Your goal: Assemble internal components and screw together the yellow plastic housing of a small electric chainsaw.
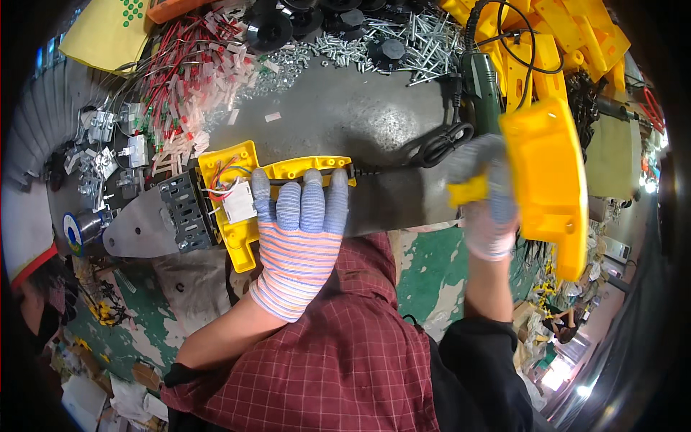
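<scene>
Spread over the handle of a yellow plastic housing half [235,234] lies my left hand [301,237], in a striped knit glove. Its fingers are stretched and apart, tips at the handle's far edge; the thumb is hidden. Inside the housing sit a white box-shaped part [239,202] and coloured wires [224,178]. A slotted black metal bracket [188,210] and a flat grey metal plate [144,229] extend from its left end. On the right, my gloved right hand [489,194], smeared by motion, is closed on another yellow plastic shell [551,187], raised at the bench's right side.
Screws [425,47], black round knobs [270,30] and red wires with clear sleeves [191,79] lie along the back. Metal brackets [133,151] and a solder spool [80,230] are at left. A green corded tool [481,86] and yellow shells [529,65] stand back right.
</scene>
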### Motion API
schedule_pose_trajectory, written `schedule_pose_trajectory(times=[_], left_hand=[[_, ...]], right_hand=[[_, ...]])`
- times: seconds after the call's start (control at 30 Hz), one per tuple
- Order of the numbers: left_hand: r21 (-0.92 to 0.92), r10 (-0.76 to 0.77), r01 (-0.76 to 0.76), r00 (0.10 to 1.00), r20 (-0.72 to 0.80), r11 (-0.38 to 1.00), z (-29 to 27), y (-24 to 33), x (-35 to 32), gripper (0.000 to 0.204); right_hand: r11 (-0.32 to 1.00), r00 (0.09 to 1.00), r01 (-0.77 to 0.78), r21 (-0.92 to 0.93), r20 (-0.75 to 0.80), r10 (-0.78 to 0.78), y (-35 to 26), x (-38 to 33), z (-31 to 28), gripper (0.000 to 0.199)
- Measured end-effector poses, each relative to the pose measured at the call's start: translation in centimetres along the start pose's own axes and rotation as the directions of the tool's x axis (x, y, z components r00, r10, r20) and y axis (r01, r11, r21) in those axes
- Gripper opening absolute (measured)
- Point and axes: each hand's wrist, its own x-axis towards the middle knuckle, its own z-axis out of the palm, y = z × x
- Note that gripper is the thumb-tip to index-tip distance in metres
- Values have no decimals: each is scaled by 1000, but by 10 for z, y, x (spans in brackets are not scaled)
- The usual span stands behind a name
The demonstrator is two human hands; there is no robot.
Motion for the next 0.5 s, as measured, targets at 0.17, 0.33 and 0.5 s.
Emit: schedule_pose_trajectory(times=[0.17, 0.33, 0.5], left_hand=[[-73, 18, -23, 997, -72, 997, 1, -2, -3, 41], [-80, 25, -30, 998, -63, 996, -3, -3, -1, 42], [-161, 5, -26, 992, -126, 987, 1, -5, -1, 37]], right_hand=[[832, 929, -91, -548, 254, 269, -9, 18, 41, 21], [610, 708, 565, -555, 706, -12, 5, 22, 29, 31], [569, 659, 550, -611, 736, 153, 13, 36, 31, 36]])
